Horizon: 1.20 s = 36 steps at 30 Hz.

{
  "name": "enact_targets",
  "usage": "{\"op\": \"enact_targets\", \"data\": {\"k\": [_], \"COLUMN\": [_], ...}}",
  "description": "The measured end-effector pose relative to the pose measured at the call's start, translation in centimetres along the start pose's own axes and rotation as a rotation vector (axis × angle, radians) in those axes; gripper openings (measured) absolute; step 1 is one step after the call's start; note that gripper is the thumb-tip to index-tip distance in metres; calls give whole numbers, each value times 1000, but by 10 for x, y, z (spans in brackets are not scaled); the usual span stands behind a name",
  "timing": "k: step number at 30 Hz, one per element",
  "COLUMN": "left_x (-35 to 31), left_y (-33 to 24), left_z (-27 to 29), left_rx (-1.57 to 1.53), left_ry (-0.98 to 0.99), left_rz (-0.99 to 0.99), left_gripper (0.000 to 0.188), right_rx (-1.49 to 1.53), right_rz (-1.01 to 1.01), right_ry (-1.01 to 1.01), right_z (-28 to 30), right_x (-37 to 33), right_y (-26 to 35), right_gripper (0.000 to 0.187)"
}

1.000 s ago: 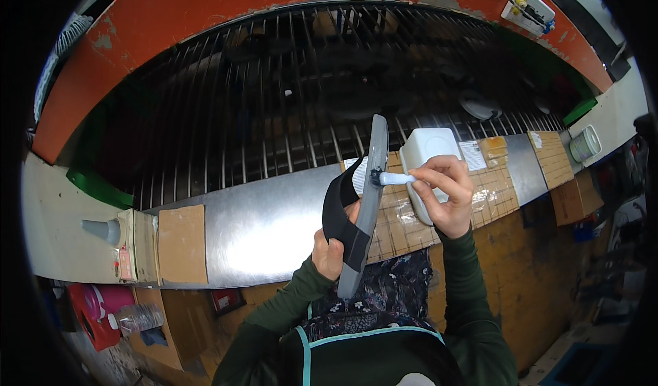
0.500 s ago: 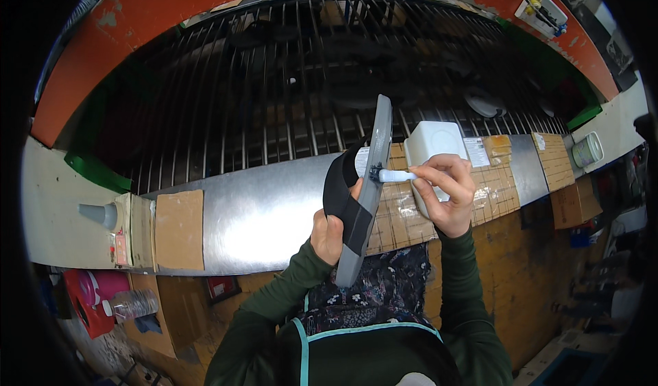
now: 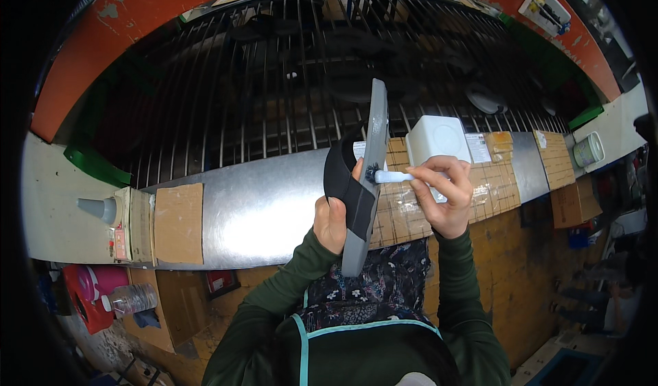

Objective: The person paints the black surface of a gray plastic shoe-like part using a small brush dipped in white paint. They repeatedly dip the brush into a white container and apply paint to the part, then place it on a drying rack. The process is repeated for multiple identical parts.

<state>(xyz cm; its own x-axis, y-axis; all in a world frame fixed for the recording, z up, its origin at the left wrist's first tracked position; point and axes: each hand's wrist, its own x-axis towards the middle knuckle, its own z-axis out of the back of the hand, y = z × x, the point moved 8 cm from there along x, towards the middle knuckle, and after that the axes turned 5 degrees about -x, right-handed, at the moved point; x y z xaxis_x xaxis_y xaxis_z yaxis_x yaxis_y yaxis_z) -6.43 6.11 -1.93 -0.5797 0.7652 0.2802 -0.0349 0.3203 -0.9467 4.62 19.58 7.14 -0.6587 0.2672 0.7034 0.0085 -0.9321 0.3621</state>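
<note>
at metal counter (image 3: 257, 211) — left grip (image 3: 330, 225): sandal (image 3: 359, 213) — right grip (image 3: 447, 195): brush (image 3: 394, 177) against sole (image 3: 377, 129)

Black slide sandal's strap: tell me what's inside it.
Part of a finger of the left hand shows between the strap and grey sole. The strap covers whatever else is inside.

a black strap (image 3: 348, 189) partly hides the left hand (image 3: 330, 225), while the right hand (image 3: 448, 195) obscures part of a white container (image 3: 437, 139) behind it.

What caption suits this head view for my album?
The left hand holds a sandal; the right hand holds a white-handled brush against its gray sole.
</note>
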Motion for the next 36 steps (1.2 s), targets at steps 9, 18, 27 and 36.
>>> {"op": "enact_targets", "data": {"k": [9,18,27,36], "left_x": [5,-1,-13,2], "left_y": [-7,4,20,14], "left_z": [-5,-24,-26,-10], "left_rx": [-42,-516,-1098,-563], "left_ry": [-1,-20,-98,-263], "left_rz": [-7,118,330,88], "left_gripper": [95,94,90,88], "right_rx": [-34,229,455,699], "right_rz": [23,-260,-195,-607], "right_ry": [11,-85,131,32], "right_z": [3,5,-5,-34], "right_x": [-3,7,0,-74], "right_y": [9,-21,-8,-4], "right_gripper": [22,18,16,15]}}
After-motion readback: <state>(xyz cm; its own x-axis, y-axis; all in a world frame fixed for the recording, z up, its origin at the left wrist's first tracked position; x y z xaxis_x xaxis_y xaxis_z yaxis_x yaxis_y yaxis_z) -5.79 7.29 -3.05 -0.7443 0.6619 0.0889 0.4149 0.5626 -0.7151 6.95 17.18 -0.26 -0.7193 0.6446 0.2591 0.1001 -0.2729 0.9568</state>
